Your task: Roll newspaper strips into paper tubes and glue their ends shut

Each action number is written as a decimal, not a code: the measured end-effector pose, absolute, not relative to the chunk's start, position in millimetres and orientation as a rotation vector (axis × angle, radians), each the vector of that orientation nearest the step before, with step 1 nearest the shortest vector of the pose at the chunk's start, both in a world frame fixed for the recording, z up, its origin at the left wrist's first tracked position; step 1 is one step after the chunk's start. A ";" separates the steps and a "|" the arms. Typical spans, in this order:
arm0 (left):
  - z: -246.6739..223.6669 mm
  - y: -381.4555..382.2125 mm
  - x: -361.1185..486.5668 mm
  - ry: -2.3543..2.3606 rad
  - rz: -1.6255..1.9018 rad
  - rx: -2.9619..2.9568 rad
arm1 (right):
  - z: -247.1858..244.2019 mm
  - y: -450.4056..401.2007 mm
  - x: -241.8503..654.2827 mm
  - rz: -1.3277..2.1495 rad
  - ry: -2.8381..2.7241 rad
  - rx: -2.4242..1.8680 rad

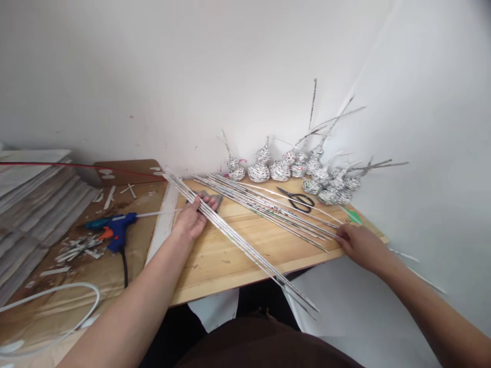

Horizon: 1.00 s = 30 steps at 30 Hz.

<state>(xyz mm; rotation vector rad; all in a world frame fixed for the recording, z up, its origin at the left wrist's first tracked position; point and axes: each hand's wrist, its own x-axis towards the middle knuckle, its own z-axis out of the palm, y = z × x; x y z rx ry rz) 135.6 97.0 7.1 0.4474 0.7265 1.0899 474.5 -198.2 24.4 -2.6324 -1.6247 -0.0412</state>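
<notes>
My left hand [192, 220] is closed around a few thin rolled newspaper sticks [238, 242]. They slant across the board, and their near ends hang past its front edge. On the wooden board [233, 268] lies a loose row of similar paper sticks [268, 208]. At the right end of that row, my right hand [360, 244] pinches the tip of a paper stick between thumb and fingers; how many it grips is hidden. A small grey piece [215, 199] lies partly behind my left hand.
Several gourd-shaped woven paper pieces [259, 173] stand along the wall, some with long sticks poking out. Black-handled scissors [301, 202] lie before them. On the left are a blue glue gun [119, 230], paper scraps [79, 249], a white cable [97, 294] and a tall stack [34, 225].
</notes>
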 end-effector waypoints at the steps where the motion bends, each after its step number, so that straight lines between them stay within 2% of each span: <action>1: 6.8 96.9 135.7 0.725 1.090 0.449 | 25.0 -198.0 473.6 -0.029 -1.641 -2.648; 11: -1.8 98.0 136.6 0.687 1.048 0.507 | 41.6 -199.4 459.3 0.182 -1.516 -2.669; 19: 1.8 92.9 137.7 0.690 1.021 0.477 | 61.1 -183.5 429.2 0.478 -1.671 -2.456; 24: 2.4 91.2 137.9 0.683 1.007 0.490 | 58.7 -175.3 419.2 0.726 -1.515 -2.420; 30: 3.6 90.5 138.8 0.680 1.000 0.457 | 54.6 -190.2 433.1 0.521 -1.518 -2.478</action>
